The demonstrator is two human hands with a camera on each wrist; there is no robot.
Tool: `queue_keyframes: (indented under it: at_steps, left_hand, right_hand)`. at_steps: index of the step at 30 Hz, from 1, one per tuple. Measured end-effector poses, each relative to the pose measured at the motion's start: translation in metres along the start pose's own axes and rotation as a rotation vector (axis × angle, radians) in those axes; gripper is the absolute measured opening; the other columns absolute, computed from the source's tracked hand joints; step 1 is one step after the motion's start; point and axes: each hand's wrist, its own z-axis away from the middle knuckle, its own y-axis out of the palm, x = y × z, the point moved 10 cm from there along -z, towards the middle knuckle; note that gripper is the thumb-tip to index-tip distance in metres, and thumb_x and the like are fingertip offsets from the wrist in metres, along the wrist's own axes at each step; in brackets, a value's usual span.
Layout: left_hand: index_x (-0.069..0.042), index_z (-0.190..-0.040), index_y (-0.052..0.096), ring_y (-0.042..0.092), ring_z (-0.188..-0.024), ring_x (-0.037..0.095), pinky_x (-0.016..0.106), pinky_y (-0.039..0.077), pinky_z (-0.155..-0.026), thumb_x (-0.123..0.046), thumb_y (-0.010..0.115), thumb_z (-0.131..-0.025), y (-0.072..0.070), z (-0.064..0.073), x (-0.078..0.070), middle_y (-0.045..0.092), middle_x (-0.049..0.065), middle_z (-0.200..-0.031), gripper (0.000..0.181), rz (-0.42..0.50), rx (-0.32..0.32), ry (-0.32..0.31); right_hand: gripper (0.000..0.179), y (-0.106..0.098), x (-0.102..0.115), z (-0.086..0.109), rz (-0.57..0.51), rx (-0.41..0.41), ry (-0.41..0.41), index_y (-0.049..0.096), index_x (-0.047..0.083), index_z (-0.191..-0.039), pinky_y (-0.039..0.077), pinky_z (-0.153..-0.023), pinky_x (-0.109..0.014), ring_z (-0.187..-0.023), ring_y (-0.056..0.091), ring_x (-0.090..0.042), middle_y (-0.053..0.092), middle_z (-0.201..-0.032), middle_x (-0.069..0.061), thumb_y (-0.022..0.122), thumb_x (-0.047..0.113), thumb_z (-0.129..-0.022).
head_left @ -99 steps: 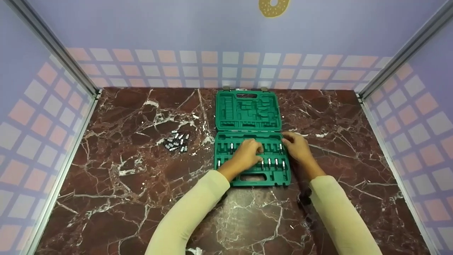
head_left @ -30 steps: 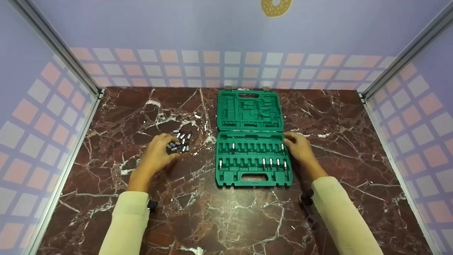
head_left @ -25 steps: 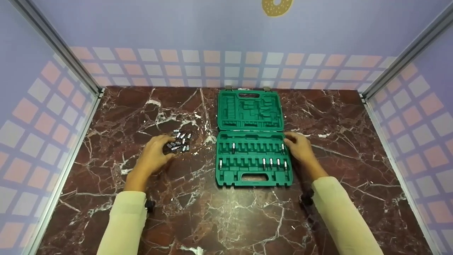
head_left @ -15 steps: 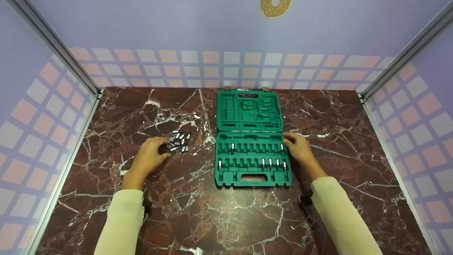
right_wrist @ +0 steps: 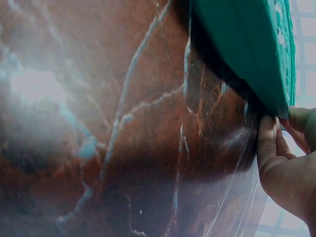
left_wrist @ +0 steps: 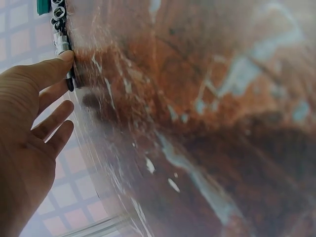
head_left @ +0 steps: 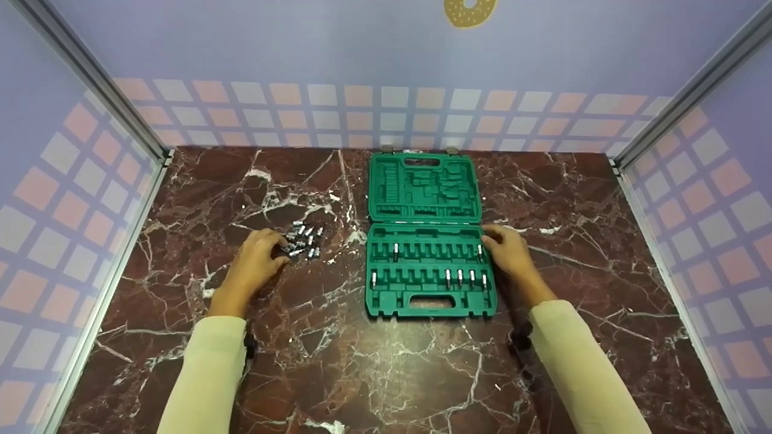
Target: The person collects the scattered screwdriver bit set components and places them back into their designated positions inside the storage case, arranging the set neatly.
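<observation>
A green socket case lies open on the table, several bit sockets standing in its slots. To its left is a loose pile of silver and black bit sockets. At the pile's left edge, my left hand pinches a bit socket; the left wrist view shows the thumb over its silver part and the black tip pointing down. My right hand holds the case's right edge near the hinge. In the right wrist view its fingers lie against the case's outer side.
The case lid leans back toward the tiled rear wall. Reddish-brown marbled tabletop runs between two side walls. Many case slots show no socket.
My left hand went from the case to the loose pile, then drew slightly left, its fingers closing in. The right hand stays on the case edge.
</observation>
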Motion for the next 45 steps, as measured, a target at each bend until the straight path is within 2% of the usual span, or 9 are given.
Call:
queue_keyframes:
  at_steps: [13,20,24,29,35,39,45]
  left_hand:
    - [0.001,-0.1,0.071,0.058,-0.096,0.04,0.055,0.052,-0.086,-0.004,0.081,-0.086,-0.001,-0.001,-0.002,0.064,0.018,-0.099,0.018,-0.062,-0.032,0.057]
    - [0.001,-0.101,0.069,0.058,-0.097,0.039,0.055,0.052,-0.085,-0.004,0.076,-0.091,0.002,-0.002,-0.001,0.059,0.017,-0.098,0.014,-0.06,0.015,0.038]
    - [0.001,-0.098,0.066,0.057,-0.097,0.039,0.055,0.052,-0.086,-0.003,0.074,-0.092,0.001,-0.001,-0.001,0.058,0.016,-0.097,0.011,-0.051,0.009,0.034]
    - [0.002,-0.094,0.063,0.058,-0.094,0.039,0.056,0.052,-0.085,0.001,0.075,-0.09,-0.001,0.001,-0.001,0.058,0.018,-0.094,0.013,-0.006,-0.031,0.036]
    - [0.004,-0.098,0.063,0.063,-0.088,0.038,0.053,0.056,-0.082,0.004,0.074,-0.089,-0.006,0.001,-0.004,0.062,0.02,-0.094,0.015,0.063,-0.055,0.007]
    - [0.005,-0.099,0.063,0.066,-0.088,0.037,0.05,0.058,-0.082,0.005,0.074,-0.089,-0.008,0.0,-0.01,0.065,0.022,-0.095,0.016,0.121,-0.074,-0.012]
    - [0.005,-0.099,0.065,0.067,-0.085,0.033,0.045,0.06,-0.08,0.006,0.076,-0.087,-0.009,-0.002,-0.025,0.068,0.021,-0.094,0.017,0.197,-0.099,0.001]
  right_hand:
    - [0.036,0.002,-0.002,0.001,0.0,0.013,0.005,0.062,0.0,-0.139,0.048,-0.105,-0.056,-0.124,0.06,-0.041,0.064,-0.134,-0.026,0.057,0.013,-0.106]
    - [0.036,0.001,-0.001,0.001,0.018,0.016,0.004,0.061,-0.001,-0.139,0.048,-0.106,-0.056,-0.124,0.06,-0.041,0.064,-0.134,-0.026,0.057,0.014,-0.106]
    - [0.037,0.001,-0.001,0.001,0.018,0.016,0.008,0.061,-0.001,-0.14,0.047,-0.107,-0.056,-0.127,0.059,-0.041,0.063,-0.136,-0.026,0.057,0.014,-0.106]
    - [0.037,0.001,-0.002,0.0,0.019,0.014,0.008,0.061,-0.002,-0.139,0.047,-0.107,-0.056,-0.127,0.059,-0.042,0.063,-0.135,-0.027,0.057,0.013,-0.106]
    - [0.036,0.001,-0.002,-0.001,0.026,0.005,0.007,0.063,-0.001,-0.138,0.047,-0.108,-0.055,-0.127,0.059,-0.041,0.064,-0.135,-0.026,0.059,0.014,-0.105]
    - [0.035,0.001,-0.002,-0.002,0.029,0.005,0.01,0.063,0.0,-0.137,0.047,-0.108,-0.055,-0.126,0.059,-0.041,0.065,-0.134,-0.025,0.06,0.014,-0.105]
    - [0.036,0.0,0.0,0.001,0.023,0.01,0.01,0.062,0.0,-0.139,0.049,-0.105,-0.055,-0.124,0.061,-0.041,0.064,-0.135,-0.025,0.058,0.014,-0.106]
